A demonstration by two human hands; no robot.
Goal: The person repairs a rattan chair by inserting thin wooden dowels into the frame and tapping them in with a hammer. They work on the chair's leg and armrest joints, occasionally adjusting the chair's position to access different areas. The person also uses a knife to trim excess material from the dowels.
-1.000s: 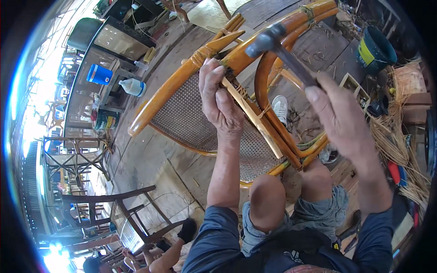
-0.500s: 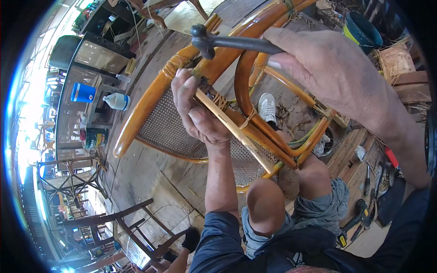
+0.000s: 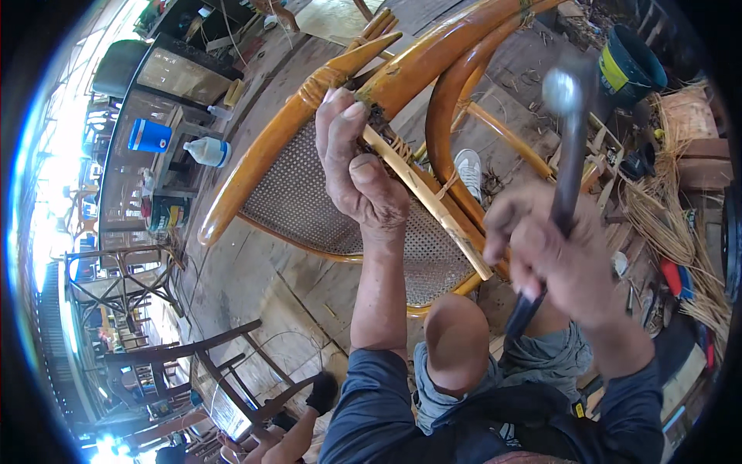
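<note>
A glossy orange-brown rattan chair (image 3: 255, 172) with woven cane mesh lies tipped in front of my knees. My left hand (image 3: 359, 166) is curled at its bound joint, closed around the upper end of a pale wooden stick (image 3: 425, 197). The stick slants down to the right over the cane mesh, along the chair's frame. In my right hand (image 3: 560, 251), smeared by motion, is a hammer (image 3: 572, 147), raised with its head up, to the right of the stick and apart from it.
Dark green bucket (image 3: 630, 66) at the far right, with loose cane strands (image 3: 680, 224) below it. A blue container (image 3: 149, 136) and a white jug (image 3: 207, 151) stand at left. A dark chair frame (image 3: 232, 383) is at lower left, beside another person's leg (image 3: 297, 441).
My right hand has swung the hammer away from the chair joint, down and to the right, turning it upright. My left hand stays at the joint with the wooden stick.
</note>
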